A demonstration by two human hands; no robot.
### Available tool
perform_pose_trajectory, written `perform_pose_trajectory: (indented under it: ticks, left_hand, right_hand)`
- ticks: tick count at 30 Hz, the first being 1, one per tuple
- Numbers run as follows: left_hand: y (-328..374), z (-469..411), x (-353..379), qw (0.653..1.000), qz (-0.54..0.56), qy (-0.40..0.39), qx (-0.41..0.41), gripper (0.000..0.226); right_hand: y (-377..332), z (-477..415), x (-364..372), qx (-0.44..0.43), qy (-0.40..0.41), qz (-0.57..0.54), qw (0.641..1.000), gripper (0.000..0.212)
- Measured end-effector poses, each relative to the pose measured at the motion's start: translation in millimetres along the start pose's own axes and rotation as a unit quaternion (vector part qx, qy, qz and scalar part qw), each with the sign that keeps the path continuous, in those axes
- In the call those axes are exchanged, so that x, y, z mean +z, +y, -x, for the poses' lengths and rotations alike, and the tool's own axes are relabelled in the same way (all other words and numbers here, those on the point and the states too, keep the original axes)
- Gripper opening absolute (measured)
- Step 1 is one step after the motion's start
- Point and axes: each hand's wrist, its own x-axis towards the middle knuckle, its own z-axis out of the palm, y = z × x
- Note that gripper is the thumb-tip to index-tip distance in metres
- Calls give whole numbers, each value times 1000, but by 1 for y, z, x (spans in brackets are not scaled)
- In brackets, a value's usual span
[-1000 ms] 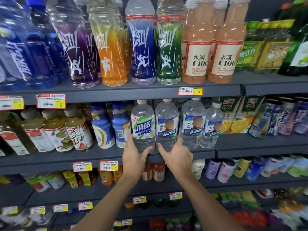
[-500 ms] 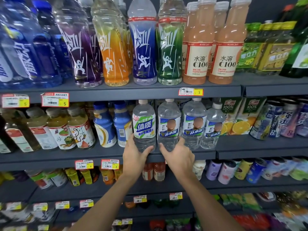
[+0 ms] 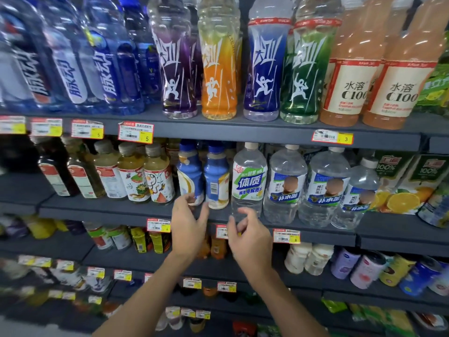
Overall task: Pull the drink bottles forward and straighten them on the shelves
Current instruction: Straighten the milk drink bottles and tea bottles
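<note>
Left hand (image 3: 188, 224) loosely spread, seemingly brushing the blue-and-white plastic bottle (image 3: 190, 176) at the grey shelf's front edge (image 3: 97, 211); right hand (image 3: 250, 233) empty, half-curled: grip low, twist label outward.

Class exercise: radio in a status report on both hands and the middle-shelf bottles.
Left hand open, empty, at blue-white bottle. Right hand open, empty, below green-label clear bottle. Nothing blocking the shelf edge.

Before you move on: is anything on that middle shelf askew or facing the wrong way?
Yes. The right blue-capped bottle shows its barcode instead of its front label, and the rightmost clear bottle appears to sit lower than its neighbours in the view. Both hands, left and right, are open, holding nothing.
</note>
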Motion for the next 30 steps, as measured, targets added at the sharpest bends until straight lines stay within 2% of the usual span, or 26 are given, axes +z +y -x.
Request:
perform_pose_trajectory:
  ticks: [4, 9, 12, 16, 20, 23, 30]
  left_hand:
    - [-23, -23, -24, 1000, -4, -16, -3, 46]
    - [-41, -51, -30, 993, -56, -101, -22, 75]
    - [-46, -63, -26, 987, -71, -147, -4, 87]
    - [-49, -76, -23, 978, -110, -176, -23, 78]
    - [-51, -83, -19, 973, -111, -200, -39, 65]
    - [-52, -85, -15, 971, -122, -200, -46, 66]
    - [-55, -84, -9, 979, -107, -171, -41, 49]
  right_hand:
    - [-31, -5, 37, 15, -28, 27, 999, 44]
    - [-50, -25, 69, 117, -66, 87, 987, 76]
    - [-53, -34, 81, 178, -55, 99, 978, 73]
    - [-58, -37, 89, 227, -53, 137, 963, 70]
    - [-61, -42, 96, 240, -52, 155, 957, 77]
    - [-60, -45, 98, 241, -42, 150, 958, 79]
    - [-58, -45, 97, 230, -22, 65, 971, 55]
